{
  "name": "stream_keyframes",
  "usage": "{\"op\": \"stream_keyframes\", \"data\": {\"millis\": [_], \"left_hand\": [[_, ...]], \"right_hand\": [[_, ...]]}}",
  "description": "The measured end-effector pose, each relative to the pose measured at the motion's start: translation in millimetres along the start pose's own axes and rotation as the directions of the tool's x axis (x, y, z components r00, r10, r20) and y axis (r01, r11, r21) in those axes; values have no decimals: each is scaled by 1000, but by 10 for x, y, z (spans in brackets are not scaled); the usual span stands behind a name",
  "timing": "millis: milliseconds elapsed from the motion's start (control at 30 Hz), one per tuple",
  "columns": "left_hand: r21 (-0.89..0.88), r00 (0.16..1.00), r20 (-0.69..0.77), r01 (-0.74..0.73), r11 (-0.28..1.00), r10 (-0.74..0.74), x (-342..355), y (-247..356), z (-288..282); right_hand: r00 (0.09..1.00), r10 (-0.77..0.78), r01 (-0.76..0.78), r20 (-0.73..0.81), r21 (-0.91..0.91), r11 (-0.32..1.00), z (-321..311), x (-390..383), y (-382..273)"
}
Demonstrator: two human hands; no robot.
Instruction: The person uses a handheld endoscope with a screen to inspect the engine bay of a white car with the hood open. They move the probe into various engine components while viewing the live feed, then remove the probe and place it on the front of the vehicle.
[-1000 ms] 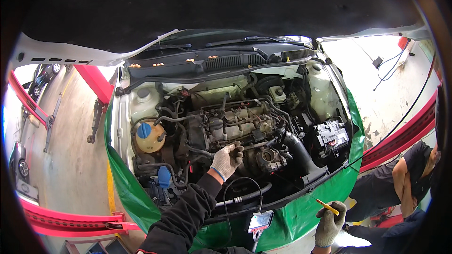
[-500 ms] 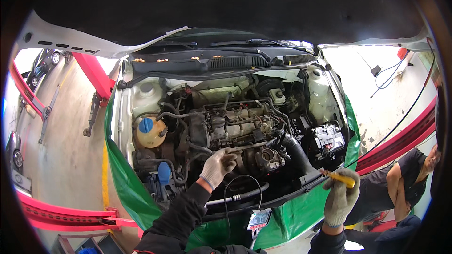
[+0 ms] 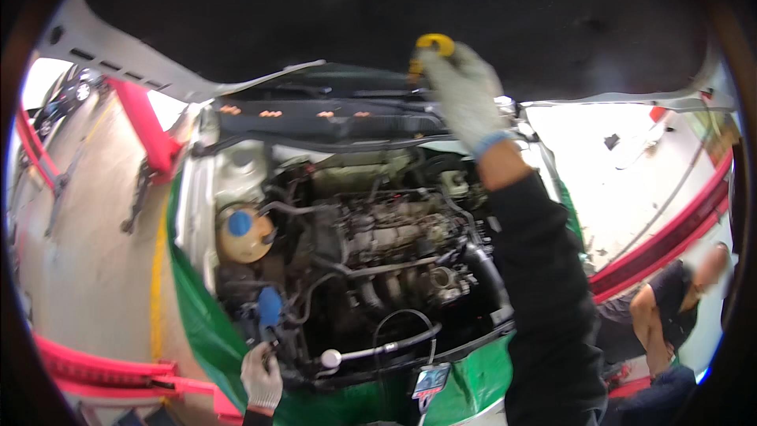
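We see our right hand [image 3: 465, 95], in a pale work glove with a blue cuff, raised high toward the underside of the open hood [image 3: 378, 8]. Its fingers are closed around a yellow-handled tool [image 3: 430, 51], whose yellow end shows just above the knuckles; the rest of the tool is hidden behind the glove. Our dark sleeve [image 3: 544, 284] runs down from the wrist across the right part of the engine bay [image 3: 378, 252].

Our left hand [image 3: 261, 379], also gloved, sits low at the front edge of the engine bay, near its left corner. It rests against dark parts just below a blue cap [image 3: 269, 305]; we cannot tell whether it grips anything or only touches.

A rounded cream reservoir with a blue lid [image 3: 240, 229] sits at the left side of the bay. Green covers [image 3: 197, 308] hang over the left fender and the front edge. A rod with a white ball end [image 3: 331, 358] lies along the front edge, right of our left hand.

At the far right, on the floor, another person [image 3: 670, 308] in dark clothing crouches, well apart from the car. Red lift arms [image 3: 110, 375] show at the left.
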State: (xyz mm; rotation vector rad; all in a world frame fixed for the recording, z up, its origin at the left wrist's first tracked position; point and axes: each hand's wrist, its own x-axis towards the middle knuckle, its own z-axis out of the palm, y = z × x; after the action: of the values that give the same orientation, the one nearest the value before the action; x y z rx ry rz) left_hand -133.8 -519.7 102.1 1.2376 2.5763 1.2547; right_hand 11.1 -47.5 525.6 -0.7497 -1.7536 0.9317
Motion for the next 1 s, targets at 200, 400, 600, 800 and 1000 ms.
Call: {"op": "stream_keyframes", "data": {"millis": [200,400,600,800,1000], "left_hand": [[213,975,136,-200,956,174,-130,58,37],[196,968,104,-244,950,227,35,225,19],[229,952,19,-300,926,304,19,197,118],[242,929,20,-364,899,370,32,143,146],[233,927,66,-374,898,369,45,-11,151]], "right_hand": [[995,-94,95,18,-158,983,677,515,508],[996,52,-46,66,-96,994,1070,328,1241],[982,166,-155,94,-111,982,1173,-347,2148],[872,404,-342,277,-244,907,1124,-951,2822],[826,441,-287,351,-412,865,1137,-1302,3177]]}}
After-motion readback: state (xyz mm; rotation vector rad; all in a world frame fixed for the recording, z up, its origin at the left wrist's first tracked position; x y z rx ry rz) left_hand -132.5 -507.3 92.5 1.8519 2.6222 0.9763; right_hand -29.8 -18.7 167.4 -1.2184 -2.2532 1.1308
